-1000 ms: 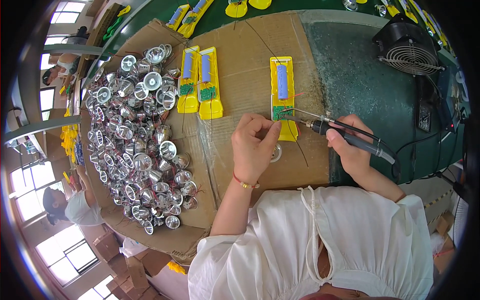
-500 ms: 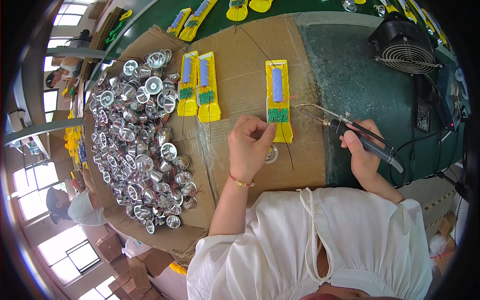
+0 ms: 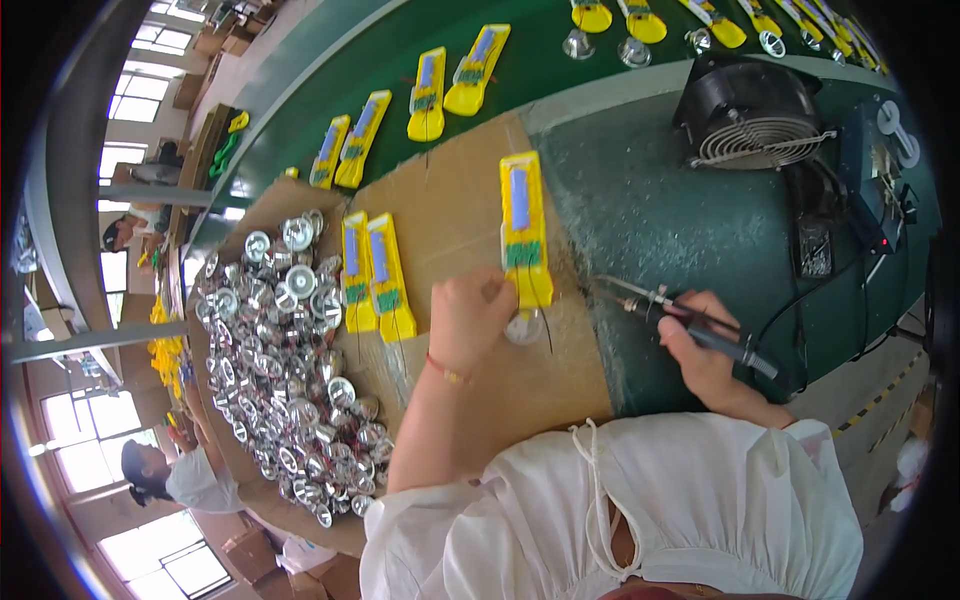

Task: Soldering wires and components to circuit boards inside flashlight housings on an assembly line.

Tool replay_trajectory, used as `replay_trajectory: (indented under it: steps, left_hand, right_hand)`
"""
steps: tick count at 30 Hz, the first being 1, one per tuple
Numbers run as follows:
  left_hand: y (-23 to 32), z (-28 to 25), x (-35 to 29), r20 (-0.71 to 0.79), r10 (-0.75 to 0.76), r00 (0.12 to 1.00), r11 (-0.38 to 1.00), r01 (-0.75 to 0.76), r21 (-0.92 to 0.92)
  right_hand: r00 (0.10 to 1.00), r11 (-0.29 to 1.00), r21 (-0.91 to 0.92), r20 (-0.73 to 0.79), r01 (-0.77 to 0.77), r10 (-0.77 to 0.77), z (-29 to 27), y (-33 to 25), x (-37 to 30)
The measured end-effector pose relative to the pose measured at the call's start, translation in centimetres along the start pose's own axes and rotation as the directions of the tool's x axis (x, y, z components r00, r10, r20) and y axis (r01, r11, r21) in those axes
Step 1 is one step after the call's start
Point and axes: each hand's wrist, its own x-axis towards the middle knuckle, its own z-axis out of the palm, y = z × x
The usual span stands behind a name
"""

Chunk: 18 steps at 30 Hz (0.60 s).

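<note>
Head view: I see the right hand (image 3: 705, 358) clasped around an iron (image 3: 738, 351). Apart from it, the left hand (image 3: 465, 308) is at the near end of a yellow case (image 3: 537, 225) on cardboard (image 3: 452, 212); whether it grips I cannot tell. Any battery (image 3: 519, 198) print is too small to read.

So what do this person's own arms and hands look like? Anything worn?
The left hand and right hand are gloveless. A thin red bracelet with a gold-coloured detail circles the left wrist. Loose white sleeves leave both forearms bare.
</note>
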Motion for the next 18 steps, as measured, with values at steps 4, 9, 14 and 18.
replay_trajectory:
  steps: [4,9,14,18]
  left_hand:
    - [4.1,0.4,11.2,-0.062,0.197,0.978,0.958,-0.179,0.226]
    - [7.7,0.4,23.8,-0.105,0.338,0.935,0.851,-0.257,0.457]
    - [9.3,-3.1,27.4,-0.268,0.524,0.809,0.771,-0.317,0.552]
    - [2.7,-2.8,26.9,0.08,0.327,0.942,0.786,-0.318,0.53]
  right_hand:
    - [1.0,0.999,-0.027,0.021,-0.022,0.023,0.1,0.7,0.3]
    - [0.992,0.983,-0.144,0.062,0.115,-0.106,0.2,0.2,0.5]
    - [0.977,0.976,-0.098,0.102,0.197,-0.187,-0.3,0.8,1.2]
    - [0.963,0.971,-0.058,0.154,0.234,-0.223,0.1,1.1,1.4]
